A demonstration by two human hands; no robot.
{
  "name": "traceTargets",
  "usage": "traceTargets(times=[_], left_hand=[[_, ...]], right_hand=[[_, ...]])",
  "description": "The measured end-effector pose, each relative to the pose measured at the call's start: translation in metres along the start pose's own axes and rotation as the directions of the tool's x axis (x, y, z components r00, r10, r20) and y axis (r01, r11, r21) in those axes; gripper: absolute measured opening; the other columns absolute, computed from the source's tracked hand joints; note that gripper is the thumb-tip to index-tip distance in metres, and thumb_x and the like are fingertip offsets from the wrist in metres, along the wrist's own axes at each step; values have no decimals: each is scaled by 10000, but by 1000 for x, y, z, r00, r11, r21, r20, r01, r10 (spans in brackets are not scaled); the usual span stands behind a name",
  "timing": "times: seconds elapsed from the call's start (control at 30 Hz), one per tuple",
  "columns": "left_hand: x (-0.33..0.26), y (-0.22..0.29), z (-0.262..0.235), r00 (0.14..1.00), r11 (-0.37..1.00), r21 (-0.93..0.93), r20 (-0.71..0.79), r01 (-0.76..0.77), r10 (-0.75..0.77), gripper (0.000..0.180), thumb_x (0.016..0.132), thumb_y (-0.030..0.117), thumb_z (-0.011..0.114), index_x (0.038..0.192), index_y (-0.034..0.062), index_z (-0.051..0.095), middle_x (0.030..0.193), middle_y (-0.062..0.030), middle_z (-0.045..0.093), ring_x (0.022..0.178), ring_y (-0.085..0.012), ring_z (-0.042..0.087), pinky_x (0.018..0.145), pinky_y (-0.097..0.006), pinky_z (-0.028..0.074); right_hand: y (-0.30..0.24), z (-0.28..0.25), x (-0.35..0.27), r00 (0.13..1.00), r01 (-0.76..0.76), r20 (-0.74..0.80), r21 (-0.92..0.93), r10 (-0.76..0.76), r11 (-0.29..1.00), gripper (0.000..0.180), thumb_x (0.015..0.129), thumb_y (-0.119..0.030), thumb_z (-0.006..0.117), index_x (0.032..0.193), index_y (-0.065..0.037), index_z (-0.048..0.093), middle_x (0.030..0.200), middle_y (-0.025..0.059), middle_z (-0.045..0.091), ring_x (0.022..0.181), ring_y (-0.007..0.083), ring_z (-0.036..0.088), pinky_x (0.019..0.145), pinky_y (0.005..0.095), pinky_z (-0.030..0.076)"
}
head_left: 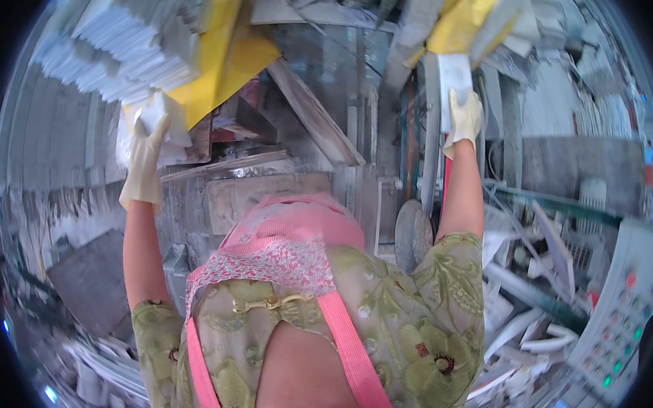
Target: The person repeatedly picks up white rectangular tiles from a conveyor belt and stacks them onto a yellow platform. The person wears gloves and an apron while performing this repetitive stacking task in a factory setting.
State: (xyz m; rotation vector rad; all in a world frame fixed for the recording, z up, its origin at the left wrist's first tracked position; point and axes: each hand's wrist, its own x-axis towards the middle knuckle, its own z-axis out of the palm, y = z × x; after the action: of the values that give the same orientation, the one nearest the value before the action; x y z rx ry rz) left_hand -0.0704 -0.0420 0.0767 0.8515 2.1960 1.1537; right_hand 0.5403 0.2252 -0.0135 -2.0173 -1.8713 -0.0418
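My left hand, in a cream rubber glove, is closed on a small white slab. It is at the lower edge of a tall stack of pale grey-white slabs. A yellow sheet hangs right beside that stack. Farther right, my right hand, gloved the same way, grips the near end of a narrow white slab. The far end of that slab meets another yellow covering. Both arms are stretched forward and apart.
Between my arms lie wooden boards at a slant and a brown panel. A round grey disc stands below my right arm. At the right is a control panel with red and green buttons, near broken white offcuts.
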Motion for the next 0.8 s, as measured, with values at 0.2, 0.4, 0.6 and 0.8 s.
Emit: traceTargets(times=[0.2,0.4,0.6,0.8], left_hand=[[-12,27,-3,992,865,488,-101,118,-79,1090,778,605,749,1570,-15,328,1408,-309,574,1306,-411,575,1069,-431,445],[-15,22,17,977,877,450,-192,167,-88,1011,807,520,751,1572,15,323,1475,-292,516,1310,-426,561,1079,-451,453],[-22,28,21,962,862,432,-178,266,-207,991,825,524,739,1586,59,306,1447,-266,547,1262,-417,596,1046,-450,482],[-25,28,25,975,889,424,-203,172,-91,1012,818,501,763,1573,0,311,1384,-285,583,1212,-414,624,1019,-450,503]], right_hand=[[-31,25,40,998,-56,26,-174,62,983,777,913,-681,564,1451,-122,522,1388,145,542,1320,328,492,1049,529,421],[-26,31,29,997,47,78,-341,-21,939,694,1020,-584,444,1513,-96,459,1423,167,501,1308,339,474,1046,521,399],[33,46,45,977,193,151,-302,-153,933,706,1045,-533,435,1568,-62,378,1543,284,396,1392,433,417,1093,554,402],[47,35,55,944,-12,324,-143,58,990,691,1087,-464,430,1631,-82,239,1685,224,182,1530,356,247,1215,404,291]])
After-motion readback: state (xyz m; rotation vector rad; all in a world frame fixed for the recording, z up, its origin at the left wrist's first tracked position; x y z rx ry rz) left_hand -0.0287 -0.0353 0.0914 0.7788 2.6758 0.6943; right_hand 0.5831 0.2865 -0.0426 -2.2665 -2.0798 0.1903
